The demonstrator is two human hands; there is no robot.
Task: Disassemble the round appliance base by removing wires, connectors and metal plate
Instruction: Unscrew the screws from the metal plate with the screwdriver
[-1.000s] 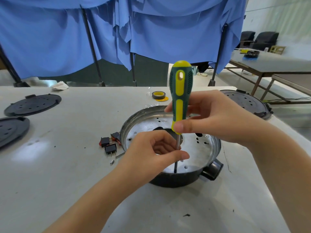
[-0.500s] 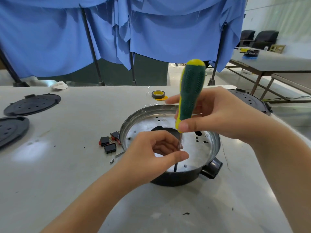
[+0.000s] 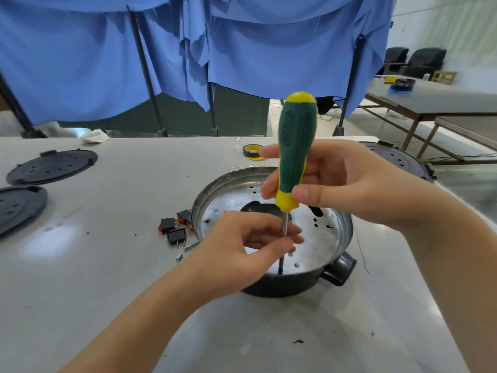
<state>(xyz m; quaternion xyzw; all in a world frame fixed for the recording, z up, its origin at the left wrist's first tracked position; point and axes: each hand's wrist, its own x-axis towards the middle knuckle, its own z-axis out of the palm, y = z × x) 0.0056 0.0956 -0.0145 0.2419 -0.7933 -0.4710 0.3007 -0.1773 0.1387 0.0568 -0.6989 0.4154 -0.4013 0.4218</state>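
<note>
The round appliance base (image 3: 341, 232) sits on the white table, black outside with a shiny perforated metal plate (image 3: 317, 238) inside. A green and yellow screwdriver (image 3: 295, 146) stands upright in it, its tip down at the plate's near edge. My right hand (image 3: 349, 184) grips the handle near its yellow collar. My left hand (image 3: 242, 243) pinches the steel shaft between thumb and fingers, just above the plate. Three small black and red rocker switches (image 3: 173, 230) lie on the table left of the base.
Two black round covers (image 3: 51, 166) (image 3: 18, 205) lie at the far left, another (image 3: 398, 160) behind my right hand. A tape roll (image 3: 252, 151) sits behind the base. Loose screws (image 3: 188, 249) lie near the switches. Blue curtains hang beyond the table's far edge.
The screwdriver handle has turned in my right hand, tilted briefly to the right, and now stands upright again. My left hand stays on the shaft.
</note>
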